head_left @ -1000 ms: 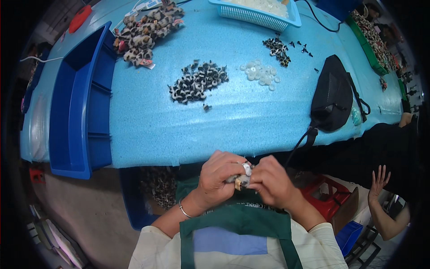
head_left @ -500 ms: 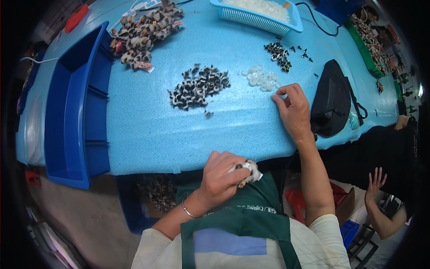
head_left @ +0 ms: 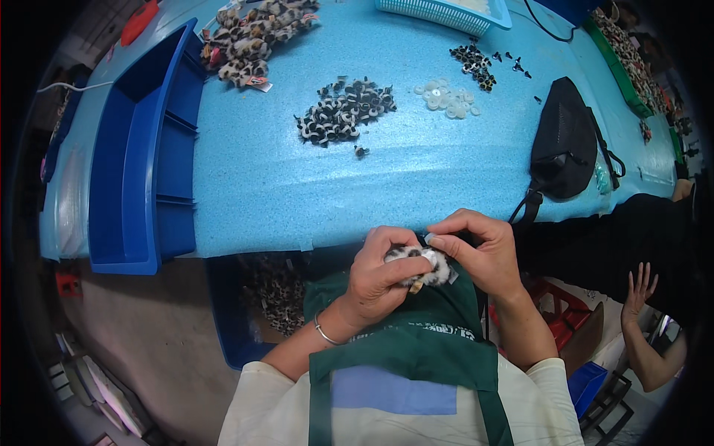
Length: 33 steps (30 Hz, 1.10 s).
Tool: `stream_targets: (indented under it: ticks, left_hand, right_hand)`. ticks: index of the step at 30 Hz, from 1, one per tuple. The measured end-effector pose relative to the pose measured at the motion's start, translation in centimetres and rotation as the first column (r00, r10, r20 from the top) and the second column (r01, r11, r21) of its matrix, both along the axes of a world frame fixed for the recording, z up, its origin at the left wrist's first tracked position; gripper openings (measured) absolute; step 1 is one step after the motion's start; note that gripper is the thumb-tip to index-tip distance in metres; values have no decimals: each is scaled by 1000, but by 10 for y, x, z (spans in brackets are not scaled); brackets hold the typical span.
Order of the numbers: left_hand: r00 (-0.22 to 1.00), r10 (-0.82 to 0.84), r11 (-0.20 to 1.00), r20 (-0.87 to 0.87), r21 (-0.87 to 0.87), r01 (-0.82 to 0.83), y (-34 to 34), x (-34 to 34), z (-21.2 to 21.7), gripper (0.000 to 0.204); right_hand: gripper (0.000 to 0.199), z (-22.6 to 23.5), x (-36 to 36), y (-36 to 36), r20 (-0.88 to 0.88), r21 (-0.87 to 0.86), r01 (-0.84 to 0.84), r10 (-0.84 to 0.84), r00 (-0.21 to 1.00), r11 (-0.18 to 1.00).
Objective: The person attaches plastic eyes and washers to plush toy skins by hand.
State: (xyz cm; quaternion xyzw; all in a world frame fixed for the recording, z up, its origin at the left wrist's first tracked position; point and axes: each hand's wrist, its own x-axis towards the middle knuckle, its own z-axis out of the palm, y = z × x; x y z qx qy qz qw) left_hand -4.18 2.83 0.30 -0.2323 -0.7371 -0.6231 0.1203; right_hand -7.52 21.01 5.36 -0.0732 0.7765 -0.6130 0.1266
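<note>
My left hand point(head_left: 362, 281) grips a small spotted plush piece point(head_left: 440, 275) above my green apron, just off the table's near edge. Thumb and forefinger of my right hand point(head_left: 487, 256) pinch a small pale plastic washer point(head_left: 430, 238) at the upper side of the plush. Part of the plush is covered by my left fingers. Beyond my hands lies a heap of black-and-white plastic toy parts point(head_left: 346, 111), with one loose part point(head_left: 361, 151) in front. Translucent washers point(head_left: 448, 99) form a smaller pile to its right.
A long blue bin point(head_left: 141, 149) stands at left, near spotted plush pieces point(head_left: 256, 44). Small dark parts point(head_left: 474, 68) and a light-blue basket point(head_left: 446, 16) lie farther back. A black bag point(head_left: 563, 145) rests at right. Another person's hand point(head_left: 639, 293) shows at lower right.
My right hand has come from beside the washer pile back to the plush piece in my left hand. The view has shifted, so the table sits higher in the picture.
</note>
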Motion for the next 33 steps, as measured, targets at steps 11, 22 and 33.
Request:
stream_targets:
  ticks: [11, 22, 33]
  left_hand:
    - [1000, -9, 997, 11, 82, 8, 8, 10, 2, 40]
    - [987, 11, 997, -160, -76, -23, 13, 13, 1, 45]
    - [995, -105, 990, 1, -95, 104, 20, 4, 9, 48]
  right_hand:
    - [17, -4, 22, 10, -48, -75, -86, 83, 995, 993]
    - [42, -13, 43, 6, -341, 92, -133, 157, 927, 987]
    - [25, -36, 41, 16, -262, 50, 10, 3, 965, 999]
